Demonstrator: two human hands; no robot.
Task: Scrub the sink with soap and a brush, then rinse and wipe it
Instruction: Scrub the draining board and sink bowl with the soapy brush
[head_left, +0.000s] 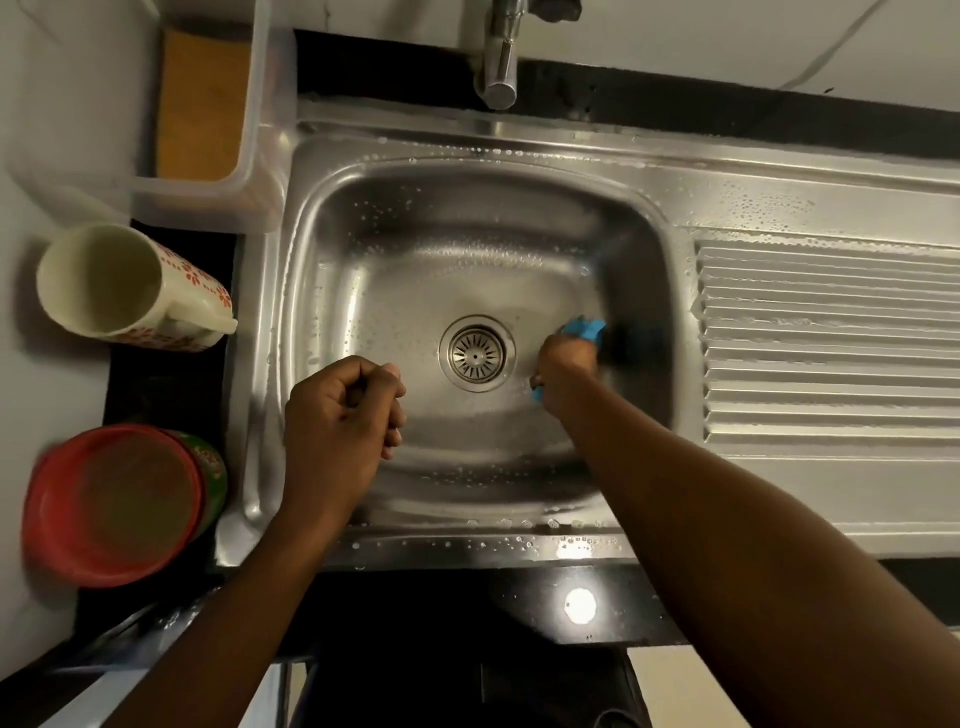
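Wet sink (322, 218): right hand (563, 371) grips blue cloth (584, 328).

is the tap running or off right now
Off, it seems: no stream falls from the tap spout, and the sink basin shows only droplets and suds.

green label on red-lidded jar (210, 467), lettering blurred, unreadable

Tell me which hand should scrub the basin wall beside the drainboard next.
Right. The right hand already grips the blue scrubber against the basin floor, between the drain and that wall. The left hand is curled, holds nothing, and sits on the far side.
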